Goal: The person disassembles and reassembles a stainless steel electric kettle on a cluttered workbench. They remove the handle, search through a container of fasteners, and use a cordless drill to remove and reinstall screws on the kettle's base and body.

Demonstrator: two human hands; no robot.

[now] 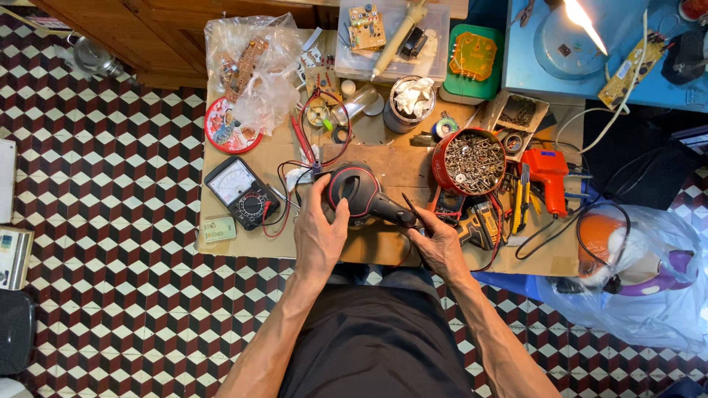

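A black hair dryer with a red ring on its body lies on the brown worktable, handle pointing right. My left hand grips the round body from the left side. My right hand holds the end of the handle together with a thin dark tool, likely a screwdriver, whose tip points up and left over the handle.
A black analog multimeter with red and black leads lies left of the dryer. A red tin of screws, an orange soldering gun, pliers, circuit boards, a plastic bag and boxes crowd the table. A bagged appliance sits right on the tiled floor.
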